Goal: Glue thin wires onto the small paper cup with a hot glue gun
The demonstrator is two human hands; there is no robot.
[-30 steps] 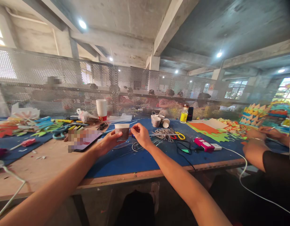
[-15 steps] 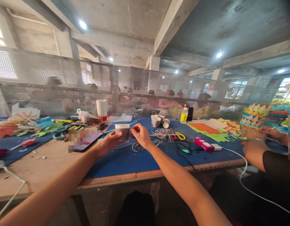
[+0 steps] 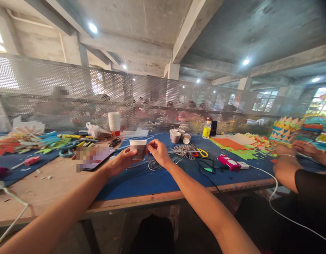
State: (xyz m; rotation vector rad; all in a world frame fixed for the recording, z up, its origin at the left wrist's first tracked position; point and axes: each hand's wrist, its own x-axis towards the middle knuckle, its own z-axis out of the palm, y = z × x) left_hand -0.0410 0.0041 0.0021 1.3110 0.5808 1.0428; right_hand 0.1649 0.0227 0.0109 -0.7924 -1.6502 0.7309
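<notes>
My left hand (image 3: 122, 161) grips a small paper cup (image 3: 137, 148) with a brown, string-wrapped lower part, holding it upright above the blue mat (image 3: 157, 178). My right hand (image 3: 158, 151) is right beside the cup's rim, fingers pinched together on something thin that I cannot make out. A tangle of grey string (image 3: 185, 151) lies on the mat just right of my hands, with yellow-handled scissors (image 3: 202, 152) beside it.
A phone (image 3: 95, 157) lies left of the cup. A stack of white cups (image 3: 114, 123), small cups (image 3: 176, 135), a yellow bottle (image 3: 206, 129), a pink glue gun (image 3: 229, 162) with white cable, teal scissors (image 3: 65, 148) and coloured paper cutouts (image 3: 231, 145) cover the table. Another person's hands (image 3: 289, 151) work at right.
Almost nothing differs: both hands stay at the cup, with my right hand shifting very slightly toward its rim.
</notes>
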